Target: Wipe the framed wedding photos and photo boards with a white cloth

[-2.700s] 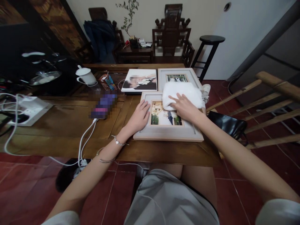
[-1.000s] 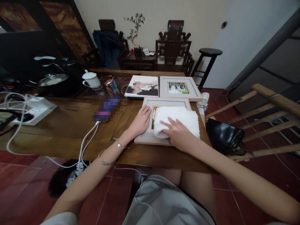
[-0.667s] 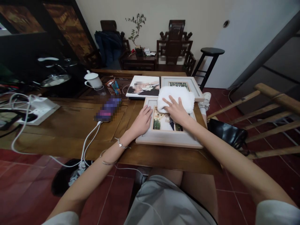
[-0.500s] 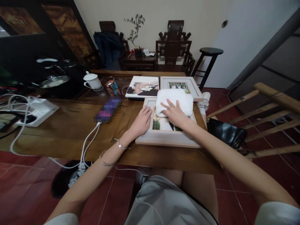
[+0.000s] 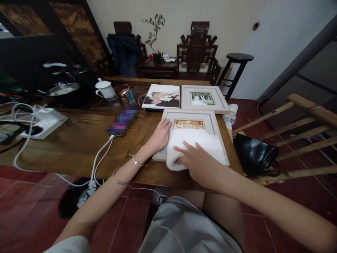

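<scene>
The white cloth point(image 5: 209, 143), folded thick, is pressed onto the lower half of the near picture frame point(image 5: 211, 123), in the lower centre of the frame of view. It is held under the right hand point(image 5: 197, 161): the fingers are spread across its top, and the thumb seems to be tucked into the fold at its left end. The left hand point(image 5: 159, 137) is laid flat, unclosed, on the left edge of the near picture frame.

The contact of cloth and frame is judged to be midway: the lower part is hidden by the cloth, the upper part left bare. How much of the surface has been gone over cannot be told. The far picture frame point(image 5: 220, 101), just behind on the worktop point(image 5: 71, 147), is touched by neither hand, nor is the white-edged print point(image 5: 168, 99) to its left.

In each frame a photo is set within a pale mount; most of the near one is covered. At upper left, the contents of the white cup point(image 5: 105, 89) are concealed by its lid, and those of the drink carton point(image 5: 127, 97) by its walls. The dark pot point(image 5: 68, 98) is topped with glass, but its contents are unclear. In the black bin point(image 5: 67, 202) at lower left, crumpled pale material is seen.
</scene>
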The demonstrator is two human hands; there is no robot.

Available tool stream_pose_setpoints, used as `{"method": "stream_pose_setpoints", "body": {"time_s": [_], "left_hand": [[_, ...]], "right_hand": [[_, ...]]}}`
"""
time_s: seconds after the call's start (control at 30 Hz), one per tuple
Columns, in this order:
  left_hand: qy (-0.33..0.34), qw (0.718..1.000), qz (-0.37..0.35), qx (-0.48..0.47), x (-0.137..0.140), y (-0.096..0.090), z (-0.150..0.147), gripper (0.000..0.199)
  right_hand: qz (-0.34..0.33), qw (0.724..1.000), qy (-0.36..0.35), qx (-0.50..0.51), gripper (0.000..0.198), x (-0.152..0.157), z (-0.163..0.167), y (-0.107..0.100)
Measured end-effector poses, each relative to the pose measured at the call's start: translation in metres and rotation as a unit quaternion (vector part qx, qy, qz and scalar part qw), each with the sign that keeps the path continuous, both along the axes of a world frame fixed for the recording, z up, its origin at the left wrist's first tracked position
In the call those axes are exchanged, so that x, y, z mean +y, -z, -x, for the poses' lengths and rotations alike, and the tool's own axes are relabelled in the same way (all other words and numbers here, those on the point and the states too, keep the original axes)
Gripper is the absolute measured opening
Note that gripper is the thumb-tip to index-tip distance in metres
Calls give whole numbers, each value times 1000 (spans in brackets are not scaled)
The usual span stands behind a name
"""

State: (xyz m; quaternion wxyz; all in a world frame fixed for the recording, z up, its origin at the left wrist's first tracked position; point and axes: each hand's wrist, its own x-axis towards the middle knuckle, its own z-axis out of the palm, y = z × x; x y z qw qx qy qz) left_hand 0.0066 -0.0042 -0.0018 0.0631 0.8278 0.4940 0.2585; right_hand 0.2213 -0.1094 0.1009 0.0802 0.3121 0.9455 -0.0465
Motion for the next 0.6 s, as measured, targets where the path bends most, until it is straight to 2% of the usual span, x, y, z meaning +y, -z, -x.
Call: {"method": "stream_pose_setpoints", "body": {"time_s": [0.2, 0.4, 0.6], "left_hand": [[-11, 997, 28, -74, -6, -11, -4, 49], [-41, 990, 65, -120, -10, -18, -8, 57], [-26, 995, 45, -81, -7, -14, -3, 57]], "right_hand": [[-99, 991, 91, -17, 45, 43, 27, 18], [-166, 980, 107, 18, 40, 99, 43, 29], [-198, 973, 115, 23, 39, 139, 48, 33]]}}
